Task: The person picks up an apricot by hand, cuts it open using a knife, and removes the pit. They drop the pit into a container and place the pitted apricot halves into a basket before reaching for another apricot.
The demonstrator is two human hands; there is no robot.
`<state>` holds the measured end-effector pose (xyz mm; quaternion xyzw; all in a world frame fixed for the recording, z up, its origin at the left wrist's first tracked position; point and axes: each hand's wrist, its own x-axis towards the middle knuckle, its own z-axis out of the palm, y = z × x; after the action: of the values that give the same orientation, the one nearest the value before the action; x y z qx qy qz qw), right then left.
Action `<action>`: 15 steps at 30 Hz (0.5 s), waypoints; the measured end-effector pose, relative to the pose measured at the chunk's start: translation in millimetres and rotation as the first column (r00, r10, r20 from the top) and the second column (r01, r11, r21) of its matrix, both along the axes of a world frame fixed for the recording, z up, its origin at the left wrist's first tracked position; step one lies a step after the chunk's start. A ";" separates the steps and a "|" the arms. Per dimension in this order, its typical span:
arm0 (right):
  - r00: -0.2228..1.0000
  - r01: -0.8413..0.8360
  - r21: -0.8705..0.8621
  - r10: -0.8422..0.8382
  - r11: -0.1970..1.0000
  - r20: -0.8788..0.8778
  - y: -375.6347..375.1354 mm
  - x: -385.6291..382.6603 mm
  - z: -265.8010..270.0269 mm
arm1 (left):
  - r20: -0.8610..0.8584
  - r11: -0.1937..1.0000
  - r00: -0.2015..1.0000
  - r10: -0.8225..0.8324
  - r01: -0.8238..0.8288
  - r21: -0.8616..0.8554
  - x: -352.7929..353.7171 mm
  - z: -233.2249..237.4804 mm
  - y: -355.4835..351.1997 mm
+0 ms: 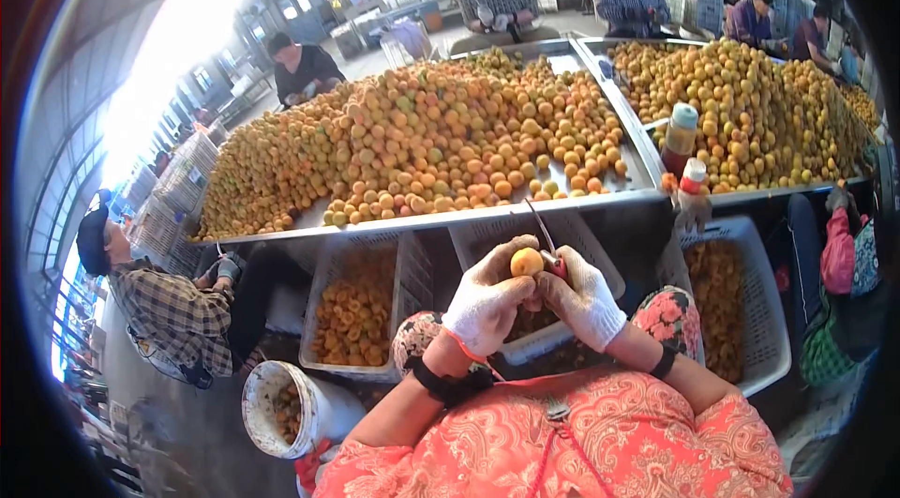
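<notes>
Both my hands wear whitish gloves and meet above a crate at the table's front edge. Between the thumb and fingers of my left hand [489,299] is an orange-yellow fruit [527,262]. My right hand [583,299] is closed on a red-handled tool [557,265], its thin curved metal part pointing up and away from me. The fingertips of my right hand are close beside the fruit. Beneath my hands, the crate [600,259] is partly hidden; some cut fruit shows inside it.
Large fruit piles [422,137] cover the metal table [450,222]. Crates of cut fruit stand left [307,329] and right [771,329]. A white bucket [328,414] is at lower left. Two bottles [680,137] stand near the divider. A person in plaid [178,310] sits left; others sit opposite.
</notes>
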<state>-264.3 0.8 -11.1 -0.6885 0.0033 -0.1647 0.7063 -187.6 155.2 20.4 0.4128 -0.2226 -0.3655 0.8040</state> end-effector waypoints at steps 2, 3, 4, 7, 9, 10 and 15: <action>1.000 -0.019 0.027 0.019 0.999 0.012 -2.9 -1.9 1.9 | -0.012 0.999 1.000 -0.008 0.008 -0.034 -2.4 4.9 -0.1; 0.999 -0.040 0.064 0.039 0.997 0.009 -3.7 -2.7 2.1 | 0.026 0.999 0.999 0.037 -0.037 -0.022 -3.3 5.1 -0.3; 0.999 -0.043 0.058 0.042 0.997 0.016 -4.3 -3.5 3.4 | 0.064 0.996 0.994 0.084 -0.083 -0.012 -3.0 5.8 -0.4; 0.996 -0.075 0.087 0.079 0.993 -0.042 -2.0 -9.8 5.8 | 0.086 0.977 0.977 0.194 -0.201 0.073 -5.9 11.6 6.9; 0.994 -0.107 0.109 0.108 0.988 0.003 -0.6 -12.8 7.9 | 0.154 0.964 0.957 0.247 -0.258 0.056 -5.4 16.4 9.7; 0.996 -0.091 -0.013 0.091 0.996 0.014 -0.5 -14.9 14.1 | 0.188 0.956 0.946 0.266 -0.283 0.072 -5.4 16.7 10.9; 0.997 -0.075 -0.211 0.077 0.975 0.003 10.7 -28.4 31.1 | 0.122 0.957 0.950 0.287 -0.278 -0.085 -8.3 15.1 18.5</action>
<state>-292.7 11.5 20.0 -0.7581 -0.0444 -0.1410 0.6352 -195.9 173.7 35.5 0.4367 -0.2263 -0.2106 0.8449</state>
